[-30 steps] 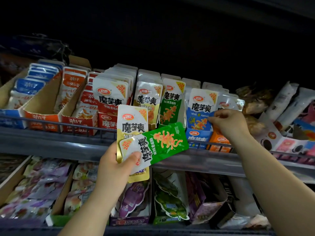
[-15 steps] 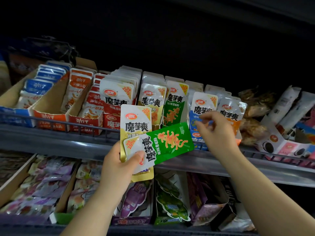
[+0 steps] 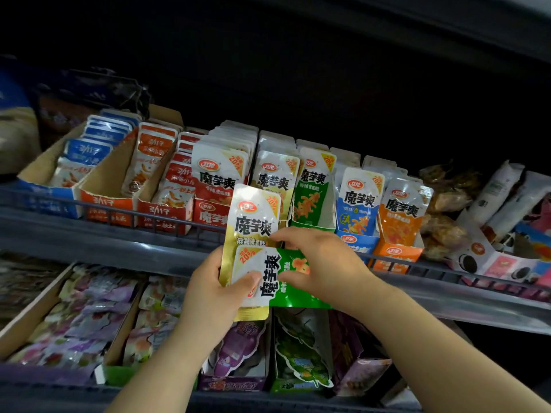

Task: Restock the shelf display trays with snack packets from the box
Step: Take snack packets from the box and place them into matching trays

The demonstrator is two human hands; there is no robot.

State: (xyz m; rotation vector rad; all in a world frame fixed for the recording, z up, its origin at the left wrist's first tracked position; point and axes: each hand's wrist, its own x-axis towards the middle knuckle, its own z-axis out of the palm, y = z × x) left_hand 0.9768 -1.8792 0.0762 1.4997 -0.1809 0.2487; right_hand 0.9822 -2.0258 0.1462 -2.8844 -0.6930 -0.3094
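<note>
Below the dark wire rail edging the upper shelf, nearest the camera, the left hand is gripping two flat foil snack packets at once. Its thumb is pressing across them. A gold-and-white foil packet is standing upright, its top reaching up past the rail. A green-and-white foil packet is lying crosswise over the lower half of the gold one. The right hand is closing on the green packet from the right, with the thumb lying on its face and the curled fingers hooking over its top edge.

Further below the rail, beyond the wrists, the lower shelf is carrying a purple cardboard tray of purple pouches. Beside it, a leaf-green shaped pouch is standing on edge. To the left, a brown cardboard tray is holding pale purple wrapped sweets.

Just behind the rail, cardboard display trays are standing side by side in a row, each filled with upright packets facing forward. Directly behind the raised gold packet a red cardboard tray is showing white-and-red packets. To its right a green-and-white packet row is leaning in its tray, followed by a blue cardboard tray and an orange cardboard tray, both packed with matching packets. Along the rail to the left, three angled trays are holding blue-and-white pouches, orange-and-white pouches and red-and-white pouches.
</note>
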